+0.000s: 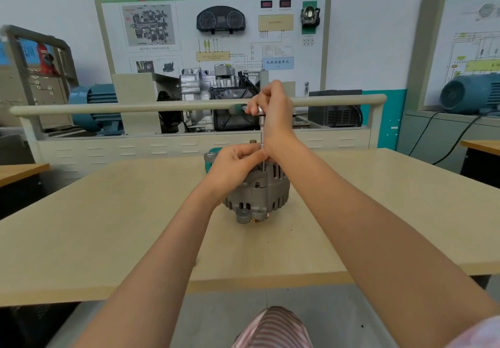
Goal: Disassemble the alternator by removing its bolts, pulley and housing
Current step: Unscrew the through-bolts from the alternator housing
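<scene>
- Alternator stands on end near the middle of the beige surface, grey ribbed housing toward you, a mounting lug and a coppery ring showing at its lower front edge.
- Top of the alternator is mostly hidden behind your left hand; can't make out any bolt head or the pulley.
- A teal part peeks out behind your left hand at the alternator's upper left; can't tell if it belongs to the unit.
- Your left hand rests on the alternator's top, fingers curled, fingertips pinching the thin metal shaft low down where it meets the housing.
- Your right hand sits higher, grip clenched round the head of a T-handle driver; the crossbar pokes out left of your fingers with a green end, its right end is covered by the hand.
- The driver shaft runs straight down from your right hand into the top of the housing; its tip is hidden between your left fingers and the casting.
- Both forearms cross much of the surface, the right one covering the surface to the right of the alternator.
- Striped pink fabric is cut off at the bottom edge.
- Behind the surface: a beige rail, a training board with a gearbox partly blocked by the rail, blue motors left and right; the board text is too blurred to read.
</scene>
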A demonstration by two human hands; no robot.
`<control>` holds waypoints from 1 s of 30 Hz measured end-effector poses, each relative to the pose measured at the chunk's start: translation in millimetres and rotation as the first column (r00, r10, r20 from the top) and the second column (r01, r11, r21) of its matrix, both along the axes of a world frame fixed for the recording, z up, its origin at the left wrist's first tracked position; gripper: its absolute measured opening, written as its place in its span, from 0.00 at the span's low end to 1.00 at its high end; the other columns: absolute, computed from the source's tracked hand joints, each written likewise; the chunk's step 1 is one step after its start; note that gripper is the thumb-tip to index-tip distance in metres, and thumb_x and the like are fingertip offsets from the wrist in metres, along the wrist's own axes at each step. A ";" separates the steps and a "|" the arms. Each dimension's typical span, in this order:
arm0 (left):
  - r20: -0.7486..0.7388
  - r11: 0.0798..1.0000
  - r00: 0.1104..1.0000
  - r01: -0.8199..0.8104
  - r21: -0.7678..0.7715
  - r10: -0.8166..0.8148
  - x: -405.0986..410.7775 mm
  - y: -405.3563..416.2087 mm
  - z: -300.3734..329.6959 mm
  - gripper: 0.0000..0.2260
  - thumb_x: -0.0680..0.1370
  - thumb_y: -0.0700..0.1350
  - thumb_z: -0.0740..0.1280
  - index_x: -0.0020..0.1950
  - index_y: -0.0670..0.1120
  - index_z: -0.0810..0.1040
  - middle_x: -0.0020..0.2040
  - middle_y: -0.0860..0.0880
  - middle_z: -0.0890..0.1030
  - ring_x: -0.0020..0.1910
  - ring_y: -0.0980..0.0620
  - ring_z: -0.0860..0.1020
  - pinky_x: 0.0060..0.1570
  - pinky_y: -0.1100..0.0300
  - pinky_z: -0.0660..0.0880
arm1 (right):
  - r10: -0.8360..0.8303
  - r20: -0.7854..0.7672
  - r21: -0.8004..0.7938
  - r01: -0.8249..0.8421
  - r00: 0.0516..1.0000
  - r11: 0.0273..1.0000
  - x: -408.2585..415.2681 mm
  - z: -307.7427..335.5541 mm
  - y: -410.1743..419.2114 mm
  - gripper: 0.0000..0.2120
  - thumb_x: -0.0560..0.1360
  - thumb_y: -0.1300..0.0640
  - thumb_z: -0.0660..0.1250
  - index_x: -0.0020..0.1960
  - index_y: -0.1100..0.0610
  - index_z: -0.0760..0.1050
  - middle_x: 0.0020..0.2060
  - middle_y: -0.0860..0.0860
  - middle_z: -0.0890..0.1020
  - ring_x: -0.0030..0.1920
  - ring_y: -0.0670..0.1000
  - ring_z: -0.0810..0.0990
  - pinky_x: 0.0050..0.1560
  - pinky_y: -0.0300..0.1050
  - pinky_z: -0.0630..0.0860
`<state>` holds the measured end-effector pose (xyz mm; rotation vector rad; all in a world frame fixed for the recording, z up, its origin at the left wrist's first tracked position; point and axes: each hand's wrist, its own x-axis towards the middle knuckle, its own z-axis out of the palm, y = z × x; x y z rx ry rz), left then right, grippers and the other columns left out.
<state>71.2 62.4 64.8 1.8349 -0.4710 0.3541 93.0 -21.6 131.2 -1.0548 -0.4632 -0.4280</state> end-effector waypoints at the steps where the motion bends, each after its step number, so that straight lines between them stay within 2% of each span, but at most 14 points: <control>1: 0.004 1.000 1.000 -0.022 -0.001 0.022 1.0 -0.2 -0.9 0.08 0.78 0.45 0.66 0.44 0.57 0.82 0.41 0.56 0.85 0.44 0.59 0.83 0.49 0.63 0.77 | -0.082 0.049 -0.058 0.085 0.995 0.995 -0.9 -3.3 1.6 0.21 0.77 0.62 0.54 0.26 0.55 0.59 0.21 0.49 0.63 0.25 0.47 0.64 0.36 0.42 0.69; 3: 0.005 0.997 0.997 -0.074 -0.007 0.074 2.9 0.2 -2.0 0.13 0.78 0.40 0.65 0.36 0.54 0.81 0.32 0.57 0.83 0.35 0.62 0.81 0.39 0.68 0.76 | -0.423 0.333 -0.315 0.523 0.842 0.792 0.0 -16.1 2.9 0.18 0.76 0.61 0.57 0.27 0.56 0.64 0.24 0.48 0.67 0.30 0.47 0.66 0.37 0.44 0.66; 4: 0.002 0.994 0.994 -0.107 -0.010 0.107 3.6 0.6 -2.2 0.16 0.77 0.37 0.64 0.32 0.52 0.79 0.27 0.57 0.80 0.29 0.64 0.78 0.31 0.71 0.72 | -0.556 0.515 -0.394 0.756 0.652 0.522 0.3 -23.7 3.7 0.14 0.75 0.59 0.59 0.31 0.57 0.69 0.29 0.49 0.70 0.34 0.49 0.68 0.42 0.45 0.66; 6: -0.015 0.985 0.985 -0.170 0.001 0.170 4.9 0.9 -2.3 0.17 0.76 0.32 0.61 0.29 0.48 0.72 0.19 0.57 0.74 0.21 0.64 0.72 0.22 0.73 0.65 | -0.617 0.691 -0.408 0.908 0.377 0.097 -0.8 -33.4 7.1 0.11 0.73 0.56 0.59 0.39 0.60 0.76 0.39 0.53 0.76 0.44 0.54 0.71 0.54 0.47 0.64; 7: -0.020 0.983 0.983 -0.185 0.006 0.185 4.6 0.4 -2.3 0.17 0.75 0.32 0.60 0.28 0.47 0.71 0.18 0.57 0.72 0.19 0.64 0.70 0.21 0.73 0.63 | -0.626 0.694 -0.409 0.910 0.356 0.064 -1.7 -34.6 8.2 0.12 0.73 0.55 0.59 0.41 0.61 0.77 0.41 0.54 0.76 0.46 0.55 0.71 0.56 0.47 0.63; 11: 0.013 0.991 0.991 -0.134 0.003 0.134 1.7 -3.1 -2.2 0.18 0.76 0.35 0.63 0.30 0.52 0.76 0.23 0.58 0.77 0.25 0.65 0.75 0.25 0.73 0.67 | -0.586 0.501 -0.358 0.770 0.636 0.529 -3.8 -22.0 7.6 0.13 0.71 0.57 0.57 0.28 0.57 0.65 0.27 0.47 0.67 0.35 0.50 0.66 0.44 0.47 0.66; 14: 0.017 0.997 0.997 -0.074 0.037 0.074 0.7 -5.0 -0.7 0.08 0.78 0.44 0.65 0.43 0.55 0.81 0.33 0.61 0.82 0.36 0.65 0.80 0.32 0.74 0.72 | -0.305 0.215 -0.231 0.352 0.928 0.907 -2.7 -10.1 1.1 0.17 0.73 0.57 0.55 0.25 0.57 0.63 0.21 0.49 0.65 0.26 0.46 0.64 0.33 0.42 0.64; 16: 0.026 0.998 0.998 -0.054 0.034 0.053 1.3 -4.7 -1.1 0.07 0.78 0.46 0.65 0.44 0.55 0.82 0.39 0.59 0.84 0.41 0.63 0.81 0.42 0.69 0.75 | -0.061 0.065 -0.063 0.065 0.996 0.996 1.0 -3.7 -3.8 0.20 0.76 0.61 0.53 0.24 0.57 0.62 0.19 0.48 0.66 0.24 0.46 0.66 0.37 0.42 0.68; 19: 0.043 0.999 0.998 -0.052 0.017 0.051 0.0 -4.8 -1.8 0.07 0.78 0.45 0.66 0.44 0.53 0.83 0.41 0.55 0.85 0.44 0.58 0.82 0.49 0.63 0.77 | 0.167 -0.001 0.107 -0.166 0.986 0.980 4.5 1.3 -5.6 0.21 0.76 0.62 0.51 0.24 0.56 0.63 0.18 0.48 0.66 0.22 0.46 0.67 0.40 0.46 0.70; 22: 0.050 0.997 0.996 -0.076 -0.010 0.076 -0.2 -4.4 -3.2 0.10 0.78 0.42 0.66 0.40 0.54 0.81 0.33 0.59 0.83 0.35 0.65 0.80 0.33 0.73 0.73 | -0.224 0.178 -0.174 0.255 0.958 0.951 0.4 -12.0 1.4 0.17 0.76 0.62 0.54 0.29 0.60 0.68 0.24 0.50 0.70 0.28 0.44 0.68 0.40 0.42 0.69; 24: 0.051 0.989 0.988 -0.147 -0.002 0.147 3.2 -3.3 -5.5 0.17 0.77 0.35 0.64 0.31 0.51 0.76 0.23 0.59 0.77 0.24 0.65 0.74 0.25 0.73 0.67 | -0.533 0.505 -0.358 0.727 0.679 0.586 1.2 -27.8 4.2 0.09 0.74 0.60 0.58 0.36 0.62 0.72 0.32 0.52 0.72 0.37 0.48 0.70 0.44 0.43 0.68; 26: 0.027 0.976 0.976 -0.219 0.022 0.218 6.2 -2.9 -5.5 0.17 0.75 0.32 0.61 0.28 0.47 0.70 0.18 0.58 0.71 0.20 0.63 0.68 0.21 0.72 0.62 | -0.627 0.669 -0.407 0.903 0.398 0.138 0.1 -35.7 5.9 0.09 0.71 0.57 0.58 0.44 0.62 0.74 0.41 0.54 0.74 0.44 0.54 0.70 0.53 0.46 0.64; 28: 0.018 0.973 0.973 -0.230 0.021 0.230 6.3 -3.9 -4.4 0.17 0.75 0.31 0.60 0.28 0.46 0.68 0.16 0.57 0.69 0.18 0.63 0.67 0.20 0.72 0.61 | -0.649 0.680 -0.417 0.908 0.340 0.038 -2.1 -37.4 6.5 0.13 0.70 0.56 0.58 0.48 0.61 0.75 0.45 0.55 0.75 0.48 0.56 0.70 0.57 0.48 0.63; 30: 0.028 0.976 0.976 -0.216 0.015 0.215 4.2 -4.7 -3.7 0.19 0.75 0.30 0.60 0.27 0.47 0.68 0.16 0.57 0.69 0.17 0.64 0.67 0.19 0.73 0.60 | -0.665 0.633 -0.394 0.904 0.396 0.163 -4.2 -34.9 6.3 0.11 0.71 0.56 0.59 0.47 0.61 0.75 0.45 0.54 0.75 0.48 0.55 0.70 0.58 0.47 0.63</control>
